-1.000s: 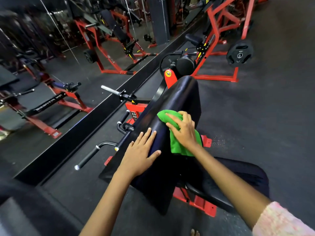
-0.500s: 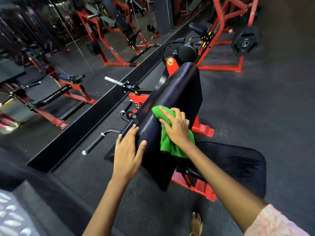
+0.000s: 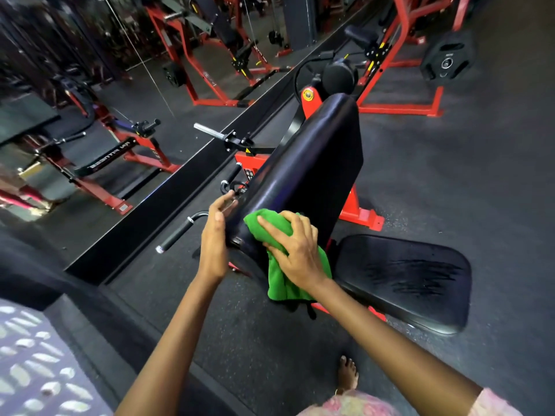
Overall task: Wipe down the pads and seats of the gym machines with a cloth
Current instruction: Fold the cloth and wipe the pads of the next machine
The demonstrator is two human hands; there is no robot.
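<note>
While the right hand (image 3: 295, 250) presses the bright green cloth (image 3: 288, 274) onto the near end of the long black vinyl back pad (image 3: 303, 172), its spread fingers curl over the bunched fabric and grip it. A second ago that cloth sat higher up the pad's ridge; it has since been drawn down toward the pad's lower end, and its loose part now hangs below that end. The left hand (image 3: 214, 238), which lay flat on the pad's left face, has slid to the pad's left edge, fingers straight and holding nothing, apparently steadying it. Judging by this, one stroke along the pad's top is nearly finished. Right of the pad's lower end, the flat black seat cushion (image 3: 405, 280) shows streaks, so it may already be wiped.
</note>
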